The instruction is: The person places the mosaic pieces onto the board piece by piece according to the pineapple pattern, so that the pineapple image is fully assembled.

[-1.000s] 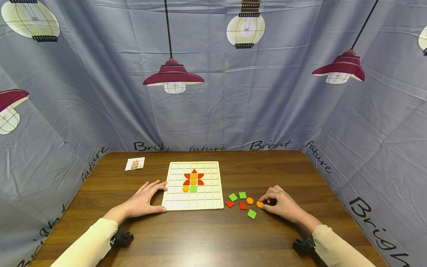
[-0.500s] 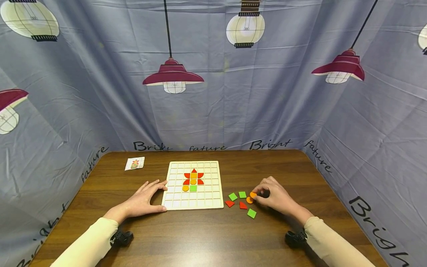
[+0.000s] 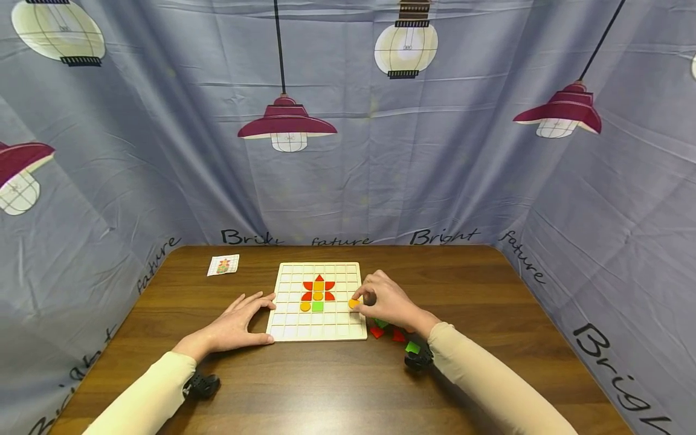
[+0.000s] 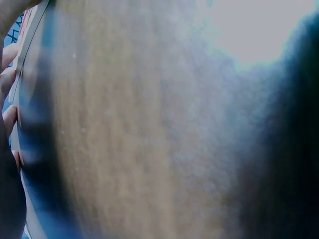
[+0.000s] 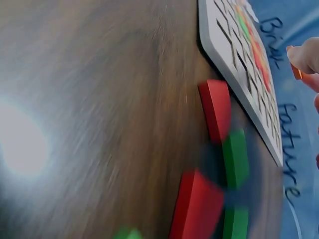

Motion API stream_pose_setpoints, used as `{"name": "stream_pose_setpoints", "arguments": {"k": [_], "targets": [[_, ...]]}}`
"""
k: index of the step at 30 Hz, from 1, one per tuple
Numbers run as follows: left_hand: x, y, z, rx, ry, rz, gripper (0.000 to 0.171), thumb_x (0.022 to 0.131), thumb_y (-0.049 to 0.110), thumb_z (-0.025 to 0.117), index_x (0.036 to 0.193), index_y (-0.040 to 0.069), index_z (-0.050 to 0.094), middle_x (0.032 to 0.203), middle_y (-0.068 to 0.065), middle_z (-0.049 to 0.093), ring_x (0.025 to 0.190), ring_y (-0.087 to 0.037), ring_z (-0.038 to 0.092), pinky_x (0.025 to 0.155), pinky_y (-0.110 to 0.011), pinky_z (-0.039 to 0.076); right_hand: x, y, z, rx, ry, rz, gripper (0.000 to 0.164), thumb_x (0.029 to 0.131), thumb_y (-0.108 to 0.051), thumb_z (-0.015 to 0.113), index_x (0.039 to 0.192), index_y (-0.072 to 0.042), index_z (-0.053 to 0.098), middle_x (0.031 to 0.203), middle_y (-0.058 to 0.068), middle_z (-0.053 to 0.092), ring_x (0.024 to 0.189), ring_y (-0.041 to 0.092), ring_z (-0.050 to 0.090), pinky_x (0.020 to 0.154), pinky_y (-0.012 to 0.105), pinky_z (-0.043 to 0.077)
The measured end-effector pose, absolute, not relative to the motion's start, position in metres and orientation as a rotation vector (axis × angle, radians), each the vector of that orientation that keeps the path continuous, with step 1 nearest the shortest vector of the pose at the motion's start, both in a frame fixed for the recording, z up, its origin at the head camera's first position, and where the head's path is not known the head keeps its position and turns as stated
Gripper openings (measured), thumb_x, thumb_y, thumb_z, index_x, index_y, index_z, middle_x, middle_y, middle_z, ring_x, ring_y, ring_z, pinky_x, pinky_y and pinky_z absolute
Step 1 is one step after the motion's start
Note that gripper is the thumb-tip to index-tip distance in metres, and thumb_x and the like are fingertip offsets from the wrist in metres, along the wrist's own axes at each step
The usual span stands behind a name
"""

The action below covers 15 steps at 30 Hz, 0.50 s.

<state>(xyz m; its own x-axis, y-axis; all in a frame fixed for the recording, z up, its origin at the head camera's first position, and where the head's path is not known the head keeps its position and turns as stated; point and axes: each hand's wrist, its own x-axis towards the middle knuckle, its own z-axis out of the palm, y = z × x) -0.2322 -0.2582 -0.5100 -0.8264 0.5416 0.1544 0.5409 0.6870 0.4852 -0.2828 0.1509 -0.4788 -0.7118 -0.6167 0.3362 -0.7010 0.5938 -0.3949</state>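
A cream grid board [image 3: 345, 331] lies on the table with a pattern of red, orange and green tiles in its middle cells. Over the board's right side, my right hand [image 3: 390, 300] pinches a round orange tile [image 3: 354, 304] between thumb and index finger; its orange edge also shows in the right wrist view. My left hand [image 3: 235, 328] rests at the board's left edge, thumb and fingers spread and touching it. In the left wrist view only parts of the fingers appear at the far left.
Loose tiles lie right of the board, partly hidden under my right forearm: a red tile [image 5: 217, 107], a green tile [image 5: 236, 157] and others. A small pattern card [image 3: 223, 264] lies at the back left. A printed curtain [image 3: 348, 199] hangs behind the wooden table [image 3: 304, 386].
My right hand has picked up the round orange tile from the right, passed over the other loose tiles and carried it left to the board. My left hand has stayed at the board's edge.
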Motion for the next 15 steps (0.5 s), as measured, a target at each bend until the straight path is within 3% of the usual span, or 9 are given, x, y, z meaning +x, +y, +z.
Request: {"name": "stream_pose_setpoints", "arguments": {"k": [15], "targets": [[-0.234,-0.257,-0.508,0.894,2.870,0.806,0.067,0.085,0.062,0.075,0.133,0.019,0.056,0.161,-0.007,0.041,0.149,-0.041,0.030,0.120,-0.066,0.011,-0.298,0.100,-0.504,1.138,-2.602,0.674,0.015,0.084,-0.034,0.084,0.090,-0.022,0.080,0.078,-0.013,0.057,0.079,0.008,0.044,0.071,0.024,0.041]]}}
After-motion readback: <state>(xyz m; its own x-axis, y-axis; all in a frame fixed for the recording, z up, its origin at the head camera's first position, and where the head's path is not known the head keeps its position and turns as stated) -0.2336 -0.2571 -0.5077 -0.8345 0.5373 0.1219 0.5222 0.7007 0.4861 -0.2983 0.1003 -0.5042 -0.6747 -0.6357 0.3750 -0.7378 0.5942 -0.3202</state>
